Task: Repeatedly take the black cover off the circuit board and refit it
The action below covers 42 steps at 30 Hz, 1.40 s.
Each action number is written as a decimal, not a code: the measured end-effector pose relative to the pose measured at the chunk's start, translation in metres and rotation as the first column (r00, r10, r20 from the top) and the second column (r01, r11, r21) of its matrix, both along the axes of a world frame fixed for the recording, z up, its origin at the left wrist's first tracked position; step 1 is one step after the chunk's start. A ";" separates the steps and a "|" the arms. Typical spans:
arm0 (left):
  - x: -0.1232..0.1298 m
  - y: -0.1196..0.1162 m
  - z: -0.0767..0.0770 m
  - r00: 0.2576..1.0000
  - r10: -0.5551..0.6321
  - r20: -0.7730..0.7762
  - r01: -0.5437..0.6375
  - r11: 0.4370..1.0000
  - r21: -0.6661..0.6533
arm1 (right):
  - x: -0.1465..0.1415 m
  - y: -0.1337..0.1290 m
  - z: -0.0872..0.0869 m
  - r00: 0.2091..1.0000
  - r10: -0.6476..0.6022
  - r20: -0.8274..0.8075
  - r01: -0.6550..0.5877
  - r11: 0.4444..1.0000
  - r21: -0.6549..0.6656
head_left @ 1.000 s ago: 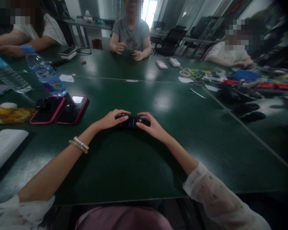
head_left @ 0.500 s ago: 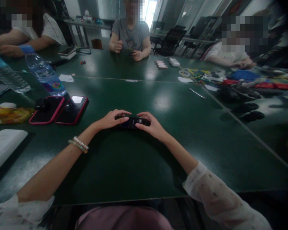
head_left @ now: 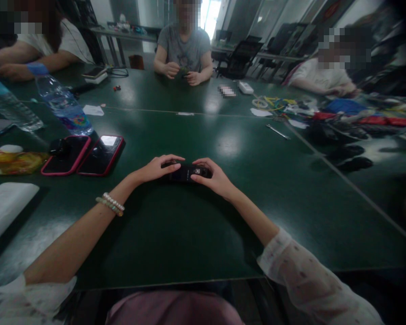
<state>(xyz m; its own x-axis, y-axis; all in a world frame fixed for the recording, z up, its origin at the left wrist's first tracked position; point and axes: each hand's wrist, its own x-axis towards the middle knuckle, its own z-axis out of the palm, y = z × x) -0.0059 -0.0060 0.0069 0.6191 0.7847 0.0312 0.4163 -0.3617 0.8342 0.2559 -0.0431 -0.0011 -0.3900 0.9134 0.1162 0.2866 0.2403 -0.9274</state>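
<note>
left hand: the left hand is closed lightly on the left end of a small black device, with the fingertips curled over its top edge.
right hand: the right hand is clamped on the right end of the same device, thumb underneath and fingers on top.
device place: the device is between both hands, low over the dark green surface; i cannot tell if it touches the surface or is a little above it.
device look: dark and narrow, with a small bright square on the face near the right hand; the details are too small to read.
risk of slip: both hands hold only the ends, so i judge that if one hand lets go, the device can tip and drop on the surface.
risk of wrong press: the fingers lie over the face, so a button or the screen can be pressed by accident.
things at the left: two phones in red cases lie well apart from the hands, and a water bottle stands behind them; a wide move of the left elbow can push them.
other people: three persons sit at the far sides, their hands well apart from the device.
</note>
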 end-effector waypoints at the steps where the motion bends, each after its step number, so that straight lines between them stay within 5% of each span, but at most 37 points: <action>1: 0.000 0.000 0.000 1.000 0.001 0.015 -0.001 1.000 -0.019 | 0.000 0.000 0.000 1.000 0.003 -0.003 -0.003 1.000 0.000; 14: 0.002 -0.003 0.003 0.996 0.010 0.089 -0.001 0.995 -0.099 | 0.001 0.001 0.000 1.000 0.003 0.018 -0.003 1.000 0.016; 42: 0.002 0.000 -0.002 0.997 0.019 -0.073 -0.017 0.999 0.034 | 0.001 0.001 0.000 0.957 -0.190 0.217 0.165 0.978 0.127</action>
<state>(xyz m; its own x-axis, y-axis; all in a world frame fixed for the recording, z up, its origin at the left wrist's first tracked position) -0.0040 -0.0062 0.0050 0.6063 0.7951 0.0125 0.4824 -0.3802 0.7891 0.2568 -0.0417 -0.0015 -0.2498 0.9575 0.1442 0.5335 0.2604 -0.8047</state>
